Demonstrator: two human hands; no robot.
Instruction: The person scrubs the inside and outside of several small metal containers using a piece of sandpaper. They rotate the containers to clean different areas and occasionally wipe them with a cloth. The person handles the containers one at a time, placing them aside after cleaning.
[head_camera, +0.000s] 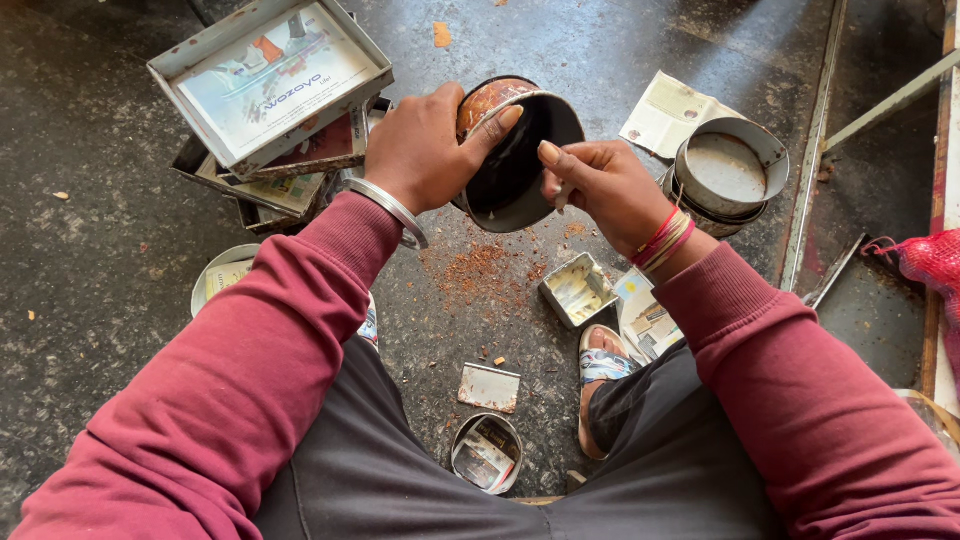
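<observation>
Above the dark floor (90, 200), between the knees, a round dark baking tin (515, 160) is held tilted. The left hand (425, 150) is clamped on its rim, thumb inside. The right hand (600, 185) is pinched on something too small to tell, beside the rim. Reddish crumbs (480, 270) are scattered below; rectangular trays (270, 80) are stacked nearby.
</observation>
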